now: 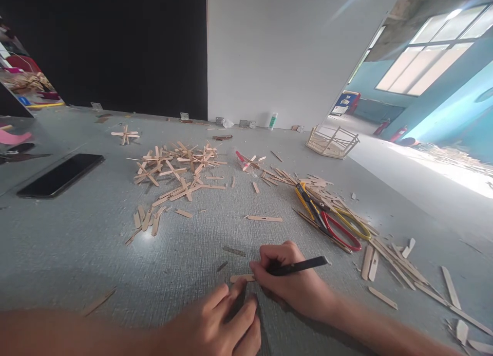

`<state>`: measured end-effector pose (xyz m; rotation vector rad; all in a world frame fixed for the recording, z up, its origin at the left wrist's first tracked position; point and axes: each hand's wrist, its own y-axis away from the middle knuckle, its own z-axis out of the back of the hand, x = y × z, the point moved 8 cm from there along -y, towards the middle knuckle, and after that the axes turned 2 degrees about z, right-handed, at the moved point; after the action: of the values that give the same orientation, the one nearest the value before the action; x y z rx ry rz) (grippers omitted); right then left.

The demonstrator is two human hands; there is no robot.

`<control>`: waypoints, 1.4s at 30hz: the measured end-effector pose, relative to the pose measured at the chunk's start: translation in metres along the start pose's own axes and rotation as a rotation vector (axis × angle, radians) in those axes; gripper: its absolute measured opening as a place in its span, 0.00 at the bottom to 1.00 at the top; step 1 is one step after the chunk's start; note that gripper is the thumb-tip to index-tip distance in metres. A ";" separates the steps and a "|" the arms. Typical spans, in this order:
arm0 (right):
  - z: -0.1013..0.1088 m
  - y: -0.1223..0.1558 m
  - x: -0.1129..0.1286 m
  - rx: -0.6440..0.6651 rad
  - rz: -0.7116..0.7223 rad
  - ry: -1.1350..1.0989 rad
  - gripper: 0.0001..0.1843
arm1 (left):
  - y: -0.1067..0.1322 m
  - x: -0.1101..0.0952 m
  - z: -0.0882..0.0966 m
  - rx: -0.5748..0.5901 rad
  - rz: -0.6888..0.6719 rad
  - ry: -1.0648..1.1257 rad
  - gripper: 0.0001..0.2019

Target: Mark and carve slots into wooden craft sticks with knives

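From my end I see R hand (296, 284) pinched tight on a dark pen-like tool (304, 266), tip hidden. L hand (221, 320) part-open, fingertip (241, 282) pinning wooden stick (234, 279), just left of R fingers (259, 272). Prob. marking/cutting step; next move calls for L steady, R light.

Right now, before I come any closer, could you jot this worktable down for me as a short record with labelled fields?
Right hand: grip closed around a black pen-shaped tool, its tip hidden by the fingers
Left hand: fingertips on a flat wooden craft stick
Surface: grey textured tabletop
Beyond the hands, left of centre: cluster of crossed craft sticks
Far left: black smartphone, lying flat
Far right: small open stick frame
By the back panel: white tube with green label
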<state>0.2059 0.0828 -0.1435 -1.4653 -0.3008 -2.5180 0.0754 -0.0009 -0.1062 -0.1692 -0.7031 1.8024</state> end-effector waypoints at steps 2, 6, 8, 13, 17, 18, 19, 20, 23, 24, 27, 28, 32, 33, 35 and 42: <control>0.000 0.000 0.000 0.005 0.003 0.004 0.23 | -0.001 0.001 0.001 0.000 0.000 -0.003 0.13; 0.001 0.000 0.001 0.018 0.005 0.008 0.22 | -0.003 0.001 0.000 -0.005 -0.018 -0.002 0.13; 0.001 0.000 0.001 0.021 0.007 0.012 0.22 | -0.003 0.000 0.000 -0.015 -0.021 -0.005 0.13; 0.000 0.001 0.002 0.022 0.003 0.032 0.22 | 0.000 -0.001 -0.003 -0.001 -0.024 -0.015 0.11; 0.001 0.000 0.003 0.022 0.013 0.056 0.21 | 0.000 0.000 -0.002 -0.014 -0.012 -0.006 0.11; 0.001 -0.001 0.004 0.019 0.019 0.063 0.22 | 0.000 0.000 -0.001 -0.015 -0.011 -0.005 0.11; 0.002 -0.001 0.005 0.014 0.026 0.070 0.22 | 0.000 0.000 -0.001 -0.011 -0.011 -0.004 0.11; 0.002 -0.002 0.006 0.008 0.034 0.077 0.22 | 0.000 0.000 -0.001 -0.005 -0.014 -0.007 0.12; 0.004 -0.003 0.008 -0.009 0.051 0.093 0.22 | 0.001 -0.001 -0.001 0.009 -0.015 -0.013 0.13; 0.005 -0.003 0.009 -0.011 0.052 0.095 0.21 | 0.002 -0.001 -0.001 0.010 -0.021 -0.011 0.14; 0.004 -0.002 0.009 -0.005 0.044 0.084 0.21 | 0.002 -0.001 -0.001 0.009 -0.021 -0.003 0.14; 0.004 -0.001 0.009 -0.005 0.039 0.075 0.21 | 0.002 -0.001 -0.001 0.012 -0.022 -0.004 0.14; 0.003 -0.001 0.006 0.006 -0.003 0.003 0.21 | 0.001 0.000 -0.004 0.035 -0.020 -0.015 0.13; 0.004 -0.002 0.004 0.020 -0.021 -0.031 0.21 | 0.001 0.001 -0.003 0.030 -0.019 -0.015 0.13; 0.004 -0.003 -0.001 0.056 -0.060 -0.117 0.21 | 0.000 0.001 -0.002 0.021 -0.015 -0.010 0.14; 0.011 -0.009 -0.015 0.097 -0.144 -0.373 0.25 | -0.001 0.004 0.000 0.029 0.014 0.016 0.18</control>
<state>0.2204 0.0954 -0.1520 -1.9295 -0.5992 -2.2789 0.0753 0.0029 -0.1049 -0.1698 -0.6656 1.8211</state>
